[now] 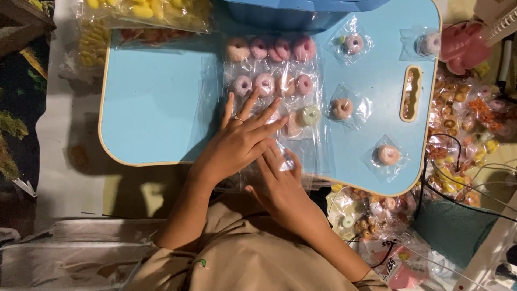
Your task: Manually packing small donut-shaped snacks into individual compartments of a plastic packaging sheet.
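Observation:
My left hand (237, 141) lies flat with fingers spread on a clear plastic sheet (215, 91) that covers several small ring-shaped candies (265, 83) in pink, peach and pale green on a light blue table (156, 108). A ring is on one finger. My right hand (277, 180) rests at the table's near edge, fingertips touching the sheet's lower corner just below the left hand. Whether it pinches the plastic is unclear.
Single candies in small clear bags (342, 108) (388, 155) (354, 43) (430, 43) lie on the table's right half beside a slot handle (411, 92). Bags of yellow snacks (145, 11) sit at the far left, piles of candy (463, 113) and cables (474, 183) on the right.

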